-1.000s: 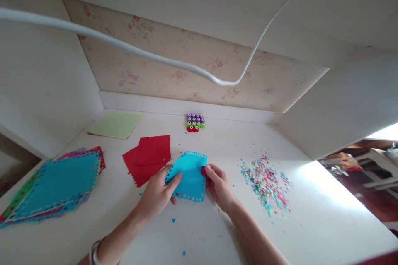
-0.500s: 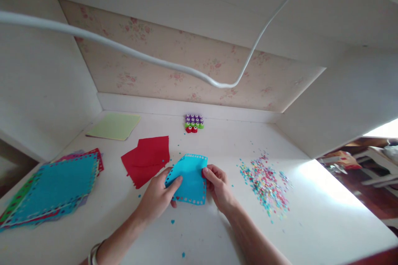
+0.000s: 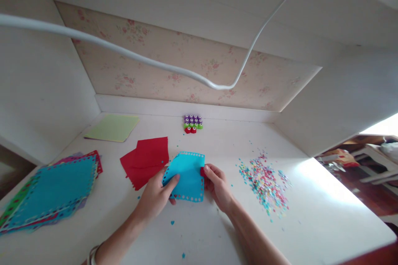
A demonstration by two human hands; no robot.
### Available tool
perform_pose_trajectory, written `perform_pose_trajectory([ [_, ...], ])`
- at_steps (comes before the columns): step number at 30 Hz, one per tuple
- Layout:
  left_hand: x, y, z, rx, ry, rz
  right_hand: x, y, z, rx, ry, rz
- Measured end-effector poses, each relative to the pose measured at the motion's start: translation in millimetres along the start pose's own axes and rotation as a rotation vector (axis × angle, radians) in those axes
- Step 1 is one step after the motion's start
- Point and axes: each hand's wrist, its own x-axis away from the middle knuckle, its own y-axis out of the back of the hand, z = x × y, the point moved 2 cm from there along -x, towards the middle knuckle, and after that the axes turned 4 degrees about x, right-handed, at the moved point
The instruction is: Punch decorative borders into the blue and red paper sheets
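A blue sheet of paper [image 3: 186, 176] with small holes punched along its edges is held above the table. My left hand [image 3: 157, 189] grips its left side, thumb on top and fingers underneath. At the right edge, my right hand [image 3: 219, 187] is closed on a small red craft punch [image 3: 202, 171], which sits over the paper's border; its lower part is hidden by the fingers. Red paper sheets [image 3: 149, 157] lie just behind my left hand. Loose blue cut-outs, one a heart [image 3: 172, 222], lie on the table in front.
Several small purple, green and red punches [image 3: 192, 123] stand in rows at the back. Colourful confetti [image 3: 265, 182] is heaped at right. Punched coloured sheets [image 3: 56, 188] are stacked at left, with pale green paper [image 3: 112, 127] behind. A white cable [image 3: 168, 65] hangs across the view.
The red punch now shows plainly at the paper's right edge, under my right thumb. Paper and hands are otherwise nearly where they were; the view has shifted slightly.
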Motion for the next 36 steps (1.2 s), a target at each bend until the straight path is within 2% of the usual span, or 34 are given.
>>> perform_pose_trajectory([
  [6, -3.3, 6.2, 2.6, 0.015, 0.005, -0.049, -0.5, 11.5, 8.6, -0.023, 0.078, -0.022],
  [13, -2.8, 6.6, 4.3, 0.019, -0.002, -0.038, -4.4, 30.8, 17.5, -0.086, 0.127, -0.173],
  [18, -5.3, 6.5, 7.7, -0.015, -0.028, -0.048, -3.2, 58.0, 30.4, -0.073, 0.243, -0.335],
  [25, -5.5, 8.6, 3.2, 0.008, 0.01, -0.059, 3.7, 111.0, 50.8, 0.257, 0.203, -0.417],
  [29, -5.0, 9.4, 2.7, 0.003, 0.014, -0.056, -0.1, 137.5, 60.8, 0.452, 0.147, -0.396],
  [32, -6.2, 9.4, 5.6, -0.008, 0.018, -0.029, -10.9, 150.2, 68.4, 0.648, 0.123, -0.363],
  [36, -8.3, 10.0, 9.8, -0.047, 0.007, -0.011, -35.0, 156.1, 78.1, 0.961, 0.089, -0.316],
])
